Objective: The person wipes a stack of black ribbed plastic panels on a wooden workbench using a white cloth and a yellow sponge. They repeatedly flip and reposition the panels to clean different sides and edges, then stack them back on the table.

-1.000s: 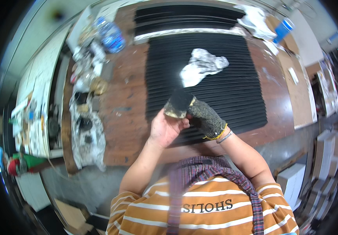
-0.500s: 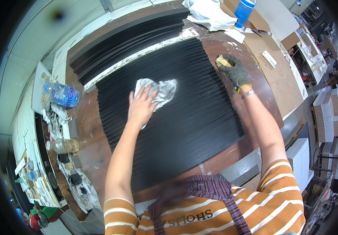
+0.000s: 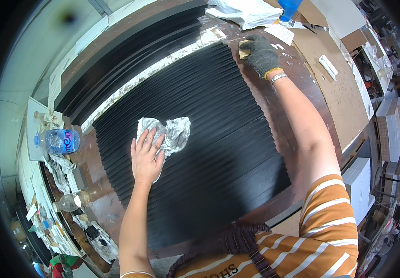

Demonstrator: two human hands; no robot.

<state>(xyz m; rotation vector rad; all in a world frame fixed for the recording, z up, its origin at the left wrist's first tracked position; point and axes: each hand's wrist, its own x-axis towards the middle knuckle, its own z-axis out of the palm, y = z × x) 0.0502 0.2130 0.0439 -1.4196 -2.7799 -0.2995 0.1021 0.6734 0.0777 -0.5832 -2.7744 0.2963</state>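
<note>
Long thin black strips [image 3: 218, 134] lie side by side in a wide sheet across the brown table. My bare left hand [image 3: 147, 157] rests flat on them with its fingers spread, pressing on a crumpled white-grey rag [image 3: 177, 132]. Part of the rag is hidden beneath the fingers. My right hand [image 3: 261, 56] wears a dark grey knitted glove with a yellow cuff. It is closed around a tan, sponge-like pad [image 3: 244, 50], mostly covered by the glove, near the strips' far right corner.
Behind the sheet runs a stained white bar [image 3: 149, 69], then a stack of black strips [image 3: 130, 55]. A blue-labelled bottle [image 3: 61, 141] and a second bottle [image 3: 73, 200] lie left. White cloth [image 3: 246, 13], a blue container [image 3: 289, 8] and cardboard [image 3: 334, 97] are at the right.
My right hand has moved away from me, along the sheet's right edge to its far corner, still gripping the pad. The view has shifted; my left hand stays on the rag.
</note>
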